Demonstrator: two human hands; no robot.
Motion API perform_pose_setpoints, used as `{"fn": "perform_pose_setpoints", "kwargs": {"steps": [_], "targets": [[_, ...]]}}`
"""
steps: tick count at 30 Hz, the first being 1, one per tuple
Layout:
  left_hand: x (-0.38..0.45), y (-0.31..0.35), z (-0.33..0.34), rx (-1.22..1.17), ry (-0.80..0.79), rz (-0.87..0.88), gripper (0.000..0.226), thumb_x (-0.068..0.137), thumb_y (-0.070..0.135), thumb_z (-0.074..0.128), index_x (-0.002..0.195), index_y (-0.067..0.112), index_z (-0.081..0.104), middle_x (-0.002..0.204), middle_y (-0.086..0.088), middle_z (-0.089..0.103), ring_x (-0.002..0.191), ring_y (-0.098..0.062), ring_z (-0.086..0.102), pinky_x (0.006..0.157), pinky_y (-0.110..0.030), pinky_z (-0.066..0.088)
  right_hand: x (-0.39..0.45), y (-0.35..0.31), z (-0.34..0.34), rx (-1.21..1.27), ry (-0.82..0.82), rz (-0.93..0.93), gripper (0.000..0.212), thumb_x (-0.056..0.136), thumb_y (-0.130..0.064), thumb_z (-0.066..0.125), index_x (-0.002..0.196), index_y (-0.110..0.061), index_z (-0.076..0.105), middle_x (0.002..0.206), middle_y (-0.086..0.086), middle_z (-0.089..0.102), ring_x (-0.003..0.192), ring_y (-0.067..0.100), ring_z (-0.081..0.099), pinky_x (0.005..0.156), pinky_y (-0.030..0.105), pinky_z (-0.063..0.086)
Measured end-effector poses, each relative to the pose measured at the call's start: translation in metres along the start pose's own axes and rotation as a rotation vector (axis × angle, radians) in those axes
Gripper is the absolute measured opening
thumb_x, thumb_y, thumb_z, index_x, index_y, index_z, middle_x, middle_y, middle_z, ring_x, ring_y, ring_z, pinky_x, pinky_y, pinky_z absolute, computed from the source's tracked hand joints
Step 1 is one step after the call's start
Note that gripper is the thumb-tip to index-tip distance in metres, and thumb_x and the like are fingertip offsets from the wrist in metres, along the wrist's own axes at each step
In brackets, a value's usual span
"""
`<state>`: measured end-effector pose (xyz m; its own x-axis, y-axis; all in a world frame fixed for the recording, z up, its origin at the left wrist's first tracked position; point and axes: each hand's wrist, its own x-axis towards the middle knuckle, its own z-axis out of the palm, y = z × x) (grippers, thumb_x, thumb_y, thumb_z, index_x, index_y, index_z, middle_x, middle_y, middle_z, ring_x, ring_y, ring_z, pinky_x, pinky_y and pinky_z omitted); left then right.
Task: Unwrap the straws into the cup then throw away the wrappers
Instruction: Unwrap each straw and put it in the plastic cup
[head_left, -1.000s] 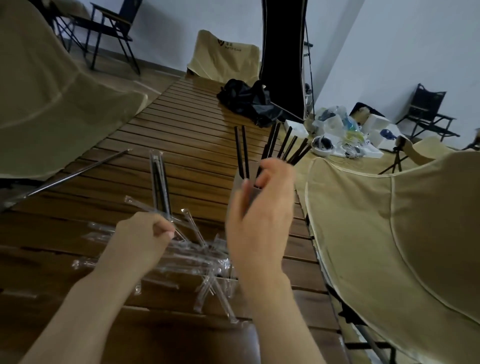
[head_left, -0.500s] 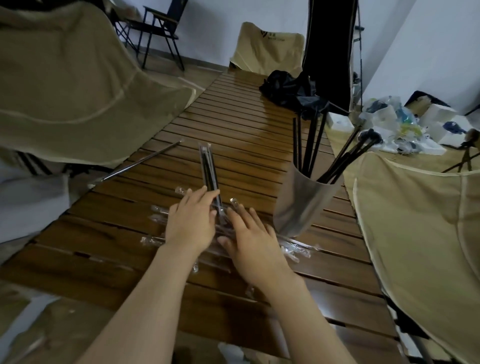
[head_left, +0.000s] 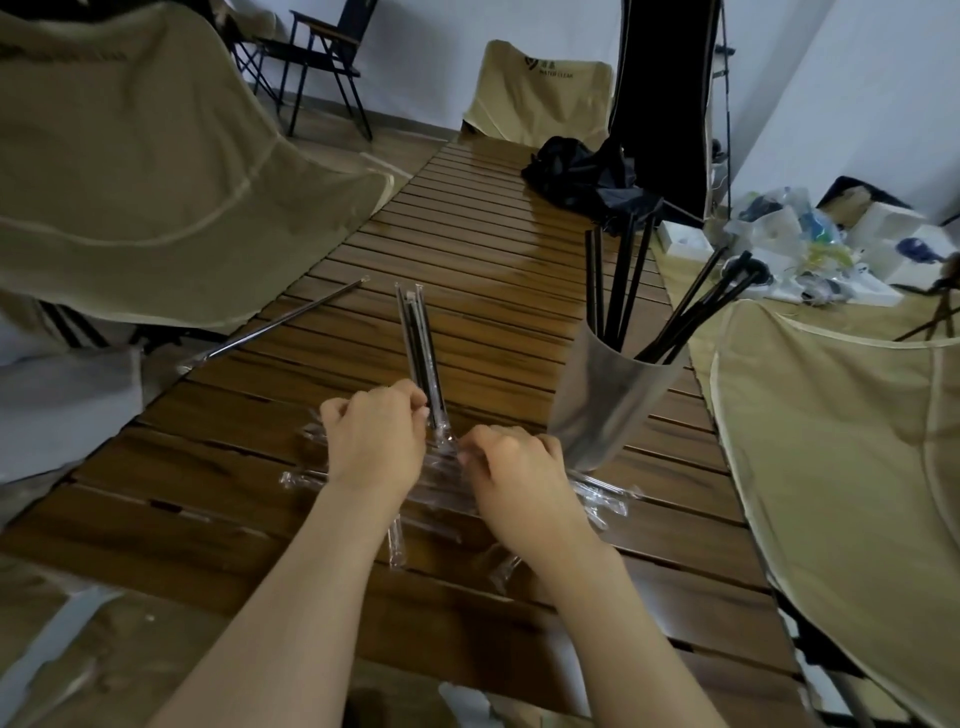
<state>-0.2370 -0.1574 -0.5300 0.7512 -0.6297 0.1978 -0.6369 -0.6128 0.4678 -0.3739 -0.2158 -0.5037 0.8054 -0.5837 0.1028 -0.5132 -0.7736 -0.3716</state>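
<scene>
A pale cup (head_left: 605, 400) stands on the slatted wooden table (head_left: 467, 270) and holds several black straws (head_left: 618, 291). A few wrapped black straws (head_left: 418, 338) lie pointing away from me. My left hand (head_left: 376, 436) curls its fingers round their near ends. My right hand (head_left: 514, 467) is beside it, its fingers curled and pinching the clear wrapper end at the same spot. Several empty clear wrappers (head_left: 597, 493) lie scattered under and around both hands. One more wrapped straw (head_left: 280, 325) lies at the table's left edge.
Tan fabric camp chairs flank the table on the left (head_left: 145, 156) and right (head_left: 841, 467). A black bag (head_left: 587, 176) lies at the far end of the table. White boxes and plastic clutter (head_left: 810, 244) sit on the floor at the right.
My right hand came down from the cup to the wrapper pile. Both hands, flat on the pile half a second ago, have now curled round the near ends of the wrapped straws.
</scene>
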Motion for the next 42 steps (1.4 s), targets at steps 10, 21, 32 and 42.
{"fn": "perform_pose_setpoints", "kwargs": {"steps": [10,21,32,42], "targets": [[-0.002,-0.001,0.005,0.063,-0.206,0.016,0.038,0.105,0.035,0.036,0.140,0.034,0.049,0.156,0.001,0.036,0.149,-0.020,0.021,0.113,-0.041,0.018,0.006,0.004,0.005,0.093,0.055,0.016,0.027,0.095,-0.013,0.050,0.116,-0.025,0.062,0.112,-0.007,0.064,0.108,0.012,0.056,0.099,0.042,0.044],[-0.005,0.007,-0.005,-0.098,0.019,-0.171,0.016,0.090,0.026,0.068,0.105,0.029,0.072,0.101,0.008,0.072,0.097,-0.012,0.063,0.100,-0.038,0.036,0.008,0.004,0.008,0.150,0.064,0.037,0.024,0.093,-0.014,0.053,0.111,-0.028,0.063,0.108,-0.010,0.062,0.105,0.010,0.056,0.096,0.041,0.047],[-0.003,0.002,-0.073,-0.254,0.092,-0.319,0.021,0.089,0.023,0.067,0.106,0.035,0.067,0.092,0.012,0.068,0.090,-0.014,0.064,0.088,-0.045,0.052,0.007,0.004,0.002,0.217,0.172,0.052,0.043,0.093,-0.013,0.053,0.134,-0.023,0.043,0.130,-0.005,0.048,0.117,0.013,0.050,0.098,0.037,0.049],[-0.013,-0.016,-0.124,-0.245,-0.028,-0.366,0.019,0.097,0.015,0.058,0.099,0.029,0.070,0.106,0.001,0.062,0.079,-0.007,0.049,0.071,-0.027,0.040,0.005,-0.004,-0.005,0.005,0.358,-0.105,0.050,0.090,-0.021,0.061,0.137,-0.023,0.047,0.142,-0.002,0.042,0.126,0.014,0.044,0.101,0.031,0.045]]}}
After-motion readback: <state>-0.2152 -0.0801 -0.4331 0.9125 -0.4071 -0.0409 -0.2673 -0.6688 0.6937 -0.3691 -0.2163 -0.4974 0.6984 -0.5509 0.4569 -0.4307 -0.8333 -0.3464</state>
